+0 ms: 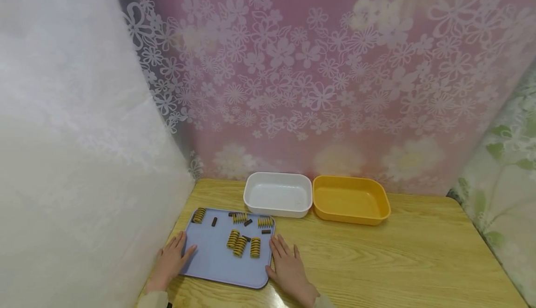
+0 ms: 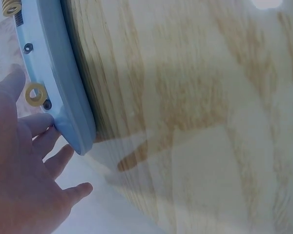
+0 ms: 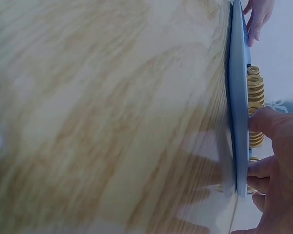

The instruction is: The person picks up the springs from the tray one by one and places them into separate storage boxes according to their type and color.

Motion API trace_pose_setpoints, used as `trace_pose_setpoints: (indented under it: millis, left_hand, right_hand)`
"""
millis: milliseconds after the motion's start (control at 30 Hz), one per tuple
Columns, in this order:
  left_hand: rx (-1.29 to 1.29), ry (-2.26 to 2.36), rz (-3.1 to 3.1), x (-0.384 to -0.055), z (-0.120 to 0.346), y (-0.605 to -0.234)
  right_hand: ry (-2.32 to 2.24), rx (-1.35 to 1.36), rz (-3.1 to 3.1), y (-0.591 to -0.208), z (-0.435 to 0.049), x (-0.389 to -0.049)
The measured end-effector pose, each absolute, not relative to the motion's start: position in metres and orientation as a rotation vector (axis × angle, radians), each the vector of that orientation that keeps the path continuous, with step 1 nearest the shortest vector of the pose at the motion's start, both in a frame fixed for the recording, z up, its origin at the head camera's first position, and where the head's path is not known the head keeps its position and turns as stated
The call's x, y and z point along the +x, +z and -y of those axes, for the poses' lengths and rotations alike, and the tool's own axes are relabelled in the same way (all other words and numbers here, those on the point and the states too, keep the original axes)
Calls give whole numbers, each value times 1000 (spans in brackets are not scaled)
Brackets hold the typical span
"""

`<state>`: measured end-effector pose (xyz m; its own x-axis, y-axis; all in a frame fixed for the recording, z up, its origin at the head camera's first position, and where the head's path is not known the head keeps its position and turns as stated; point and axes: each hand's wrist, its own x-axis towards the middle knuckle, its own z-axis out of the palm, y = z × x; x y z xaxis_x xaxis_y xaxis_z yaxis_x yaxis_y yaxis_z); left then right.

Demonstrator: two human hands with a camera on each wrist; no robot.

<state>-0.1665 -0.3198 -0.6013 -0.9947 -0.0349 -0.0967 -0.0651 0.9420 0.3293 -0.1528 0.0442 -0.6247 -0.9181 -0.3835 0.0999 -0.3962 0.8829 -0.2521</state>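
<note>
A light blue tray lies on the table, bearing several yellow coil springs and several short dark set screws. My left hand rests at the tray's left edge, fingers extended and thumb over the rim. At the right edge, my right hand touches the tray's side with straight fingers. In the left wrist view, the left hand has its fingers spread against the tray's edge. The right wrist view shows the right hand beside the tray wall, its thumb in front of some springs.
A white container stands behind the tray, side by side with a yellow container on its right. Wood-grain tabletop extends to the right. A floral curtain hangs behind, and a white sheet borders the left.
</note>
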Motion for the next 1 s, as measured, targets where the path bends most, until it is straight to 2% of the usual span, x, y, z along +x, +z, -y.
trace_pose_setpoints:
  millis: [1000]
  left_hand:
    - [262, 413, -3156, -157, 295, -608]
  right_hand:
    - [517, 548, 3064, -621, -99, -151]
